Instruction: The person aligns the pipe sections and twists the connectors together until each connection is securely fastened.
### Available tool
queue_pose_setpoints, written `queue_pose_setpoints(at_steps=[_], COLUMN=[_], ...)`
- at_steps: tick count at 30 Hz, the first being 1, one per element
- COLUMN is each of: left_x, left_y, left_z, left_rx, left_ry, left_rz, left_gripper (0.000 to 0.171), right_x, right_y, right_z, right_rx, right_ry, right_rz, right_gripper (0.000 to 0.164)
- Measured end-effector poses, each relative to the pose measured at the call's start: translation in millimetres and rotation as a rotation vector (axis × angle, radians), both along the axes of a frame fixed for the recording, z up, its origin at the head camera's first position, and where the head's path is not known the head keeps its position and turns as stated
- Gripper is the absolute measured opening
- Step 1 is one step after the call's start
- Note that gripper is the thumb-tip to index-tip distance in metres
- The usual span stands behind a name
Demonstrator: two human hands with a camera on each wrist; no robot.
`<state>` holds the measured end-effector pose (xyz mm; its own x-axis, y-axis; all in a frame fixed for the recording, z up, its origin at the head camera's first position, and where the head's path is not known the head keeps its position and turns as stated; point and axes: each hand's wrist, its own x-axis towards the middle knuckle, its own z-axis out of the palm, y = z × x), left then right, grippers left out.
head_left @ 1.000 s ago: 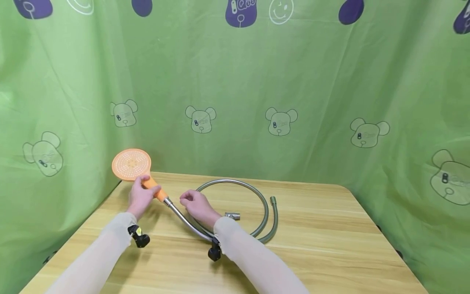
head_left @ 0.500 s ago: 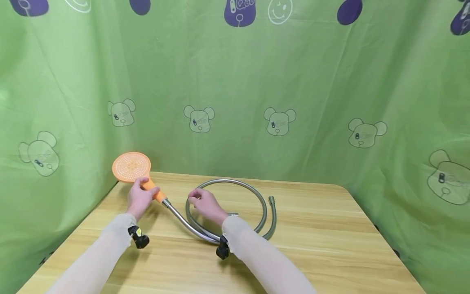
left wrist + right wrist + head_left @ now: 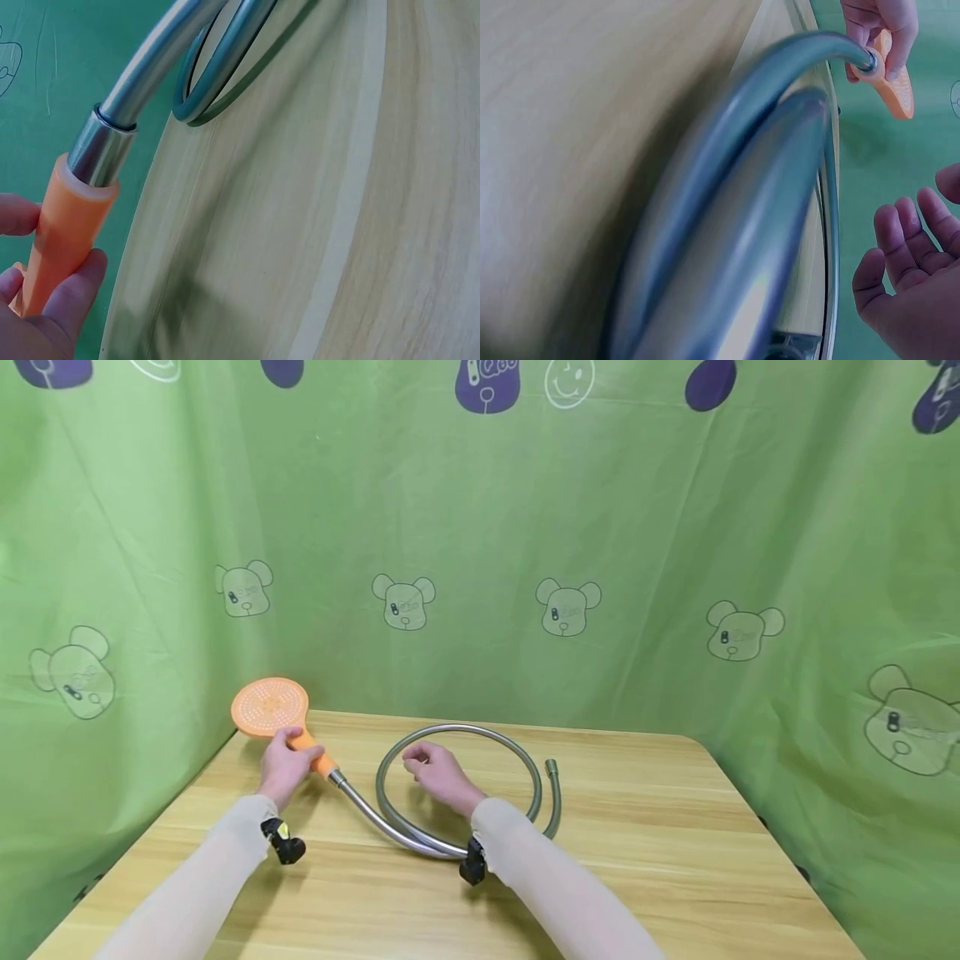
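Observation:
My left hand (image 3: 282, 773) grips the orange handle of a shower head (image 3: 268, 705), thumb on one side and fingers on the other. Its round perforated face tilts upward at the table's far left corner. A metal collar (image 3: 103, 150) joins the handle to a grey, shiny shower hose (image 3: 367, 812), which lies looped on the table. Over the loop is my right hand (image 3: 446, 777), fingers loosely bent and holding nothing. In the right wrist view its fingers (image 3: 900, 247) are spread apart, beside the blurred hose. My right forearm covers part of the loop in the head view.
The hose's free end (image 3: 552, 767) points up toward the back, right of the loop. A small dark metal piece (image 3: 793, 346) shows at the bottom of the right wrist view. Green curtain (image 3: 480, 668) surrounds the wooden table (image 3: 675, 852) at the back and sides.
My right hand has moved right, from beside the collar to over the loop. The shower head has sunk slightly in my left hand's grip. The small metal fitting is now hidden behind my right arm.

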<state>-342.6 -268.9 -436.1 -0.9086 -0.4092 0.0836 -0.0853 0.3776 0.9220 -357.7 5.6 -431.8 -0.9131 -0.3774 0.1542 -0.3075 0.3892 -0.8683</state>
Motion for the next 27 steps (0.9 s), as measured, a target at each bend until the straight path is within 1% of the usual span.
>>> queue_pose_setpoints(at_steps=[3, 7, 15, 22, 27], left_x=[0.6, 0.1, -4.4, -7.6, -9.7], left_y=[2, 3, 3, 6, 6], left_z=[0.0, -0.9, -6.8, -9.9, -11.3], left_rx=[0.002, 0.002, 0.007, 0.051, 0.032], left_ry=[-0.017, -0.034, -0.064, -0.102, -0.118], left_rz=[-0.011, -0.014, -0.01, -0.023, -0.027], left_gripper=[0.063, 0.064, 0.064, 0.065, 0.064], right_x=[0.5, -0.9, -2.7, -5.1, -5.7], right_y=[4, 9, 17, 22, 25], right_z=[1.0, -0.3, -2.2, -1.0, 1.9], right_rx=[0.002, 0.007, 0.01, 0.024, 0.019], right_ry=[-0.002, -0.01, -0.026, -0.023, -0.02], right_rz=[-0.004, -0.013, -0.02, -0.034, -0.031], right_gripper=[0.023, 0.021, 0.019, 0.022, 0.023])
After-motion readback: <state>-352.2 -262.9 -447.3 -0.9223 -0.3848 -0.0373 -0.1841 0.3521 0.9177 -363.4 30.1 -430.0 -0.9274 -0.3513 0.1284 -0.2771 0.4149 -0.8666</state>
